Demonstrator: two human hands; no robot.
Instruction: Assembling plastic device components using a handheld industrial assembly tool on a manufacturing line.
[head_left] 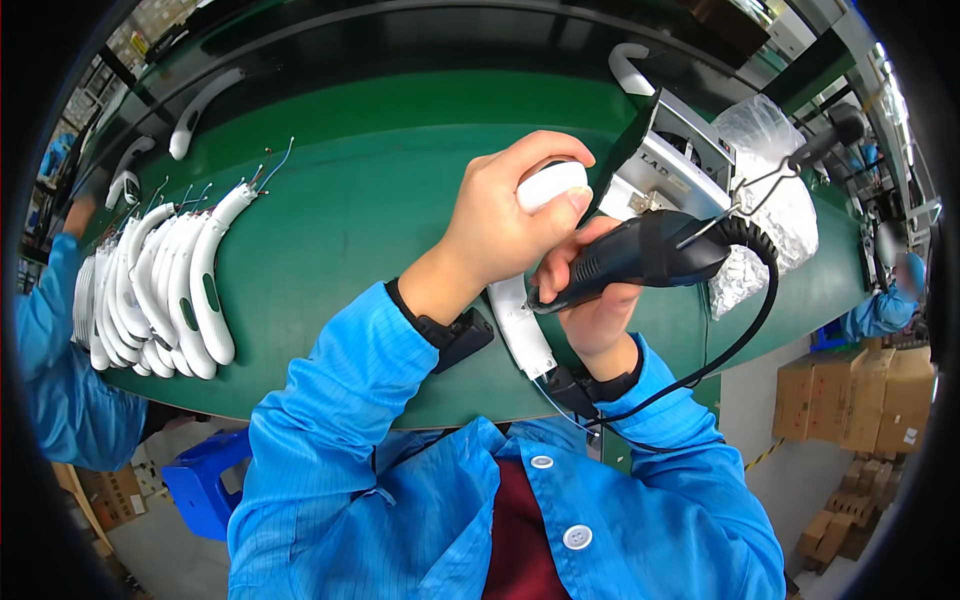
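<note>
White curved handle (520, 335) held on the green table (370, 230), with a black corded tool (645, 250) at its side.
The left hand (490, 220) curls its fingers and thumb round the handle's rounded far end, hiding its middle; the near end, trailing thin wires, points toward the person. The right hand (603, 318) wraps the tool, whose tip meets or hovers over the handle; I cannot tell which. More white handles (165, 285) lie in a row at left; a silver metal box (685, 150) and a clear plastic bag (775, 225) stand at far right.
</note>
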